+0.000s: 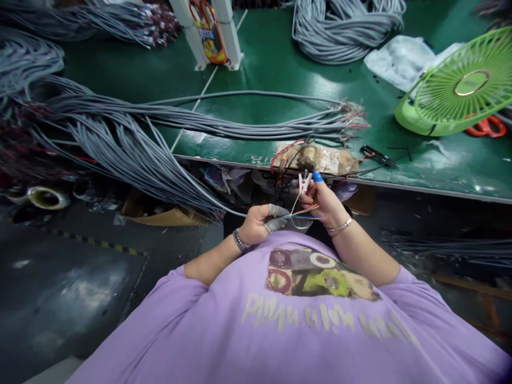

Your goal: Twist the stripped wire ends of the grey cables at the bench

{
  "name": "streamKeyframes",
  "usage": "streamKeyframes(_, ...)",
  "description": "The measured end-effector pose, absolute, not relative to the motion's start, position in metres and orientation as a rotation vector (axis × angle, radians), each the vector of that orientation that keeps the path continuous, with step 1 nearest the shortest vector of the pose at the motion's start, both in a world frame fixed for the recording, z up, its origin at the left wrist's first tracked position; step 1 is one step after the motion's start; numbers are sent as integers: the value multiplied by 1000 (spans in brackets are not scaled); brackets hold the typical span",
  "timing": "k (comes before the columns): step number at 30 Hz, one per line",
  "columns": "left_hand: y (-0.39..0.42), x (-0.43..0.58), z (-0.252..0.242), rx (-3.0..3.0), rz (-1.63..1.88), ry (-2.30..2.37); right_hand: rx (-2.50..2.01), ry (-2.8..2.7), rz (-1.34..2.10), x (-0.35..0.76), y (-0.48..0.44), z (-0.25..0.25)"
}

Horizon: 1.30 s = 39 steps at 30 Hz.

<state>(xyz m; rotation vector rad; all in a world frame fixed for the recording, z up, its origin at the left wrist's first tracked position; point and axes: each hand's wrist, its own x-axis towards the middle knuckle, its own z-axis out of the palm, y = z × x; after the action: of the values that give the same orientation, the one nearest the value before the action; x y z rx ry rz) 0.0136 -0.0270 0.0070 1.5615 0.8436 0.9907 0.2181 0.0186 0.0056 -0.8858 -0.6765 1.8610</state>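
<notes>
My left hand (260,221), with grey covers on thumb and finger, is closed on the end of a grey cable (234,212). Thin wires (306,216) in white, orange and blue fan out from that end. My right hand (322,205), a blue cover on its thumb, is closed on the coloured wires. A pale pink clip (304,183), like a clothes peg, is at its fingertips; whether they grip it I cannot tell. The white strand runs up towards the clip. Just beyond is a stained board (338,160) at the bench edge.
A large grey cable bundle (132,138) hangs over the green bench's (256,69) left edge. More cables lie across it, with a coil (344,32) behind. To the right are a green fan (464,82), red-handled scissors (486,127) and a plastic bag (400,61).
</notes>
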Motion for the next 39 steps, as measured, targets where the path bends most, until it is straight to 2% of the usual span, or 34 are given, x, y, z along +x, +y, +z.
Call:
streamKeyframes(6,-14,23,-2,1640,1083,874,-947,-664,1827,215,23,4)
streamKeyframes(15,9,37,-17,1696,1127,856,-871,-341,1900,209,28,2)
streamKeyframes(24,17,45,-21,1752,1087,815,-856,-322,1873,206,30,-12)
streamKeyframes(39,-23,4,-11,1802,956,739,-828,-397,1947,217,14,-24)
